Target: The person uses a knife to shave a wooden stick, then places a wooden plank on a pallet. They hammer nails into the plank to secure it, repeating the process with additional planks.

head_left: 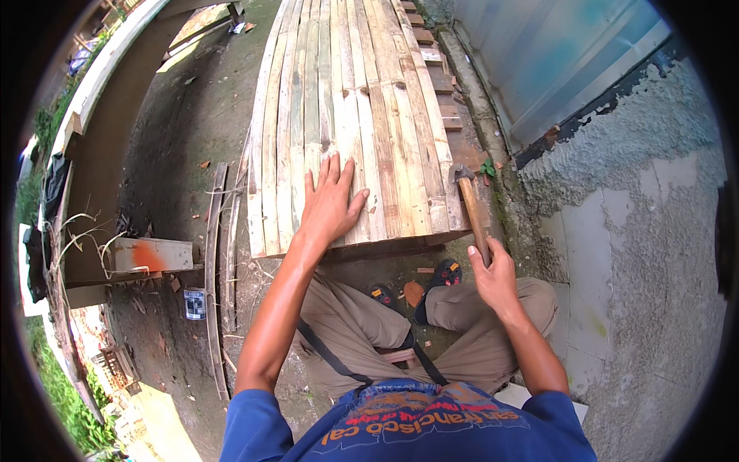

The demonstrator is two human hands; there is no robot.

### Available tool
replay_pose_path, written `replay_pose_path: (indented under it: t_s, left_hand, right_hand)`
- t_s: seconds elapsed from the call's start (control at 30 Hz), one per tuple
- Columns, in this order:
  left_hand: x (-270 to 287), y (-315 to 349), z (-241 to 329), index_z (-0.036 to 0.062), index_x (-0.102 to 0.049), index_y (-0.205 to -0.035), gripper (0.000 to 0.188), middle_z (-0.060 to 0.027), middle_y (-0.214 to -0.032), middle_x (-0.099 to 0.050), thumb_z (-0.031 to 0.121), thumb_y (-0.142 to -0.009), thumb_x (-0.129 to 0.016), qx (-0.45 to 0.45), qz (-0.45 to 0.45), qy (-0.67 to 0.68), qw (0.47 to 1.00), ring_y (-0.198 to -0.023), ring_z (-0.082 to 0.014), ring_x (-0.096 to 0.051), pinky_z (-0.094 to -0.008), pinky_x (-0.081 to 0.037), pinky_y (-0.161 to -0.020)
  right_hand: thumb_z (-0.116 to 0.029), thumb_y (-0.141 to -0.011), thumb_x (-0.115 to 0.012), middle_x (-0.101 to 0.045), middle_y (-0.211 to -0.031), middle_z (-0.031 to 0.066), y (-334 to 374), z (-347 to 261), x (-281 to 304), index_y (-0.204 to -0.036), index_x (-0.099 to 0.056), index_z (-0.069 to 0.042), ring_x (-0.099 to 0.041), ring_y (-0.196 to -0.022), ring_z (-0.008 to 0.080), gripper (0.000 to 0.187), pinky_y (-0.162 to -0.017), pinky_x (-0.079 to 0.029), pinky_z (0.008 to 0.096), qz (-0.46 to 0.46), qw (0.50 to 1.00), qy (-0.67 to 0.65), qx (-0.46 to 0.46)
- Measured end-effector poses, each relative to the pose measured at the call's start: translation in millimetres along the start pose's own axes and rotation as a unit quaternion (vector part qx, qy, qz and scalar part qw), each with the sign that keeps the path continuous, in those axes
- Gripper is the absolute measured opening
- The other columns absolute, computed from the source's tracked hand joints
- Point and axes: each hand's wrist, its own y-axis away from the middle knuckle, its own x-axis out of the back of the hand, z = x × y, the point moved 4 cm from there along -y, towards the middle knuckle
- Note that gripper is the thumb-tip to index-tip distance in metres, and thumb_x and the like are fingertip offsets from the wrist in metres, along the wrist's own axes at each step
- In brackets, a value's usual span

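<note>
A long panel of pale strips (389,154), bamboo or wood, stretches away in front of me. My left hand (331,202) lies flat on its near end, fingers spread, with nothing held. My right hand (494,273) is closed around the wooden handle of a hammer (473,208). The hammer's dark head is up beside the panel's near right corner, and its handle slants down toward me. Whether the head touches the panel edge I cannot tell.
A rough plastered wall (647,277) and a blue metal sheet (562,61) stand to the right. Long thin strips (217,269) lie on the floor at left, near a small can (194,304). A board with an orange patch (154,255) juts in from the left.
</note>
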Motion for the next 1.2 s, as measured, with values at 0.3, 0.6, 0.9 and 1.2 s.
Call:
replay_pose_path:
  t_s: [0.3, 0.6, 0.9, 1.2]
  left_hand:
    - [4, 10, -5, 0.0092, -0.044, -0.153, 0.059, -0.0153, -0.161, -0.039, 0.03, -0.099, -0.057, 0.027, 0.055, 0.032, 0.998, -0.152, -0.0364, -0.029, -0.0509, -0.015, -0.125]
    - [7, 10, -7, 0.0102, -0.041, -0.152, 0.06, -0.0113, -0.163, -0.037, 0.032, -0.099, -0.056, 0.054, 0.027, 0.032, 0.998, -0.152, -0.0349, -0.028, -0.0522, -0.018, -0.124]
    - [128, 32, 68, 0.0067, -0.053, -0.142, 0.049, -0.0196, -0.149, -0.052, 0.026, -0.098, -0.058, 0.198, -0.099, 0.218, 0.95, -0.147, -0.0327, -0.04, -0.0577, -0.021, -0.122]
    - [334, 126, 166, 0.0028, -0.065, -0.126, 0.036, -0.0221, -0.115, -0.072, 0.027, -0.101, -0.058, 0.288, 0.058, 0.417, 0.86, -0.108, -0.0381, -0.069, -0.0448, -0.053, -0.093]
  right_hand:
    - [-0.006, -0.091, -0.072, -0.064, -0.111, 0.0195, -65, -43, -21, -0.128, -0.059, 0.006, -0.065, -0.095, 0.0316, 0.041, -0.082, -0.052, 0.0368, -0.042, 0.979, -0.039, 0.197]
    - [-0.01, -0.089, -0.069, -0.056, -0.122, 0.0221, -91, -74, -51, -0.135, -0.056, 0.001, -0.054, -0.113, 0.0403, 0.049, -0.097, -0.044, 0.0482, -0.068, 0.977, 0.067, 0.192]
    - [-0.022, -0.094, -0.067, -0.059, -0.12, 0.0231, -98, -171, 97, -0.123, -0.062, -0.002, -0.062, -0.107, 0.0454, 0.036, -0.092, -0.05, 0.0536, -0.226, 0.946, 0.186, 0.137]
    - [-0.021, -0.092, -0.07, -0.07, -0.093, 0.0235, -84, -279, 212, -0.109, -0.067, 0.004, -0.068, -0.093, 0.041, 0.031, -0.082, -0.053, 0.0476, -0.348, 0.893, 0.185, 0.218]
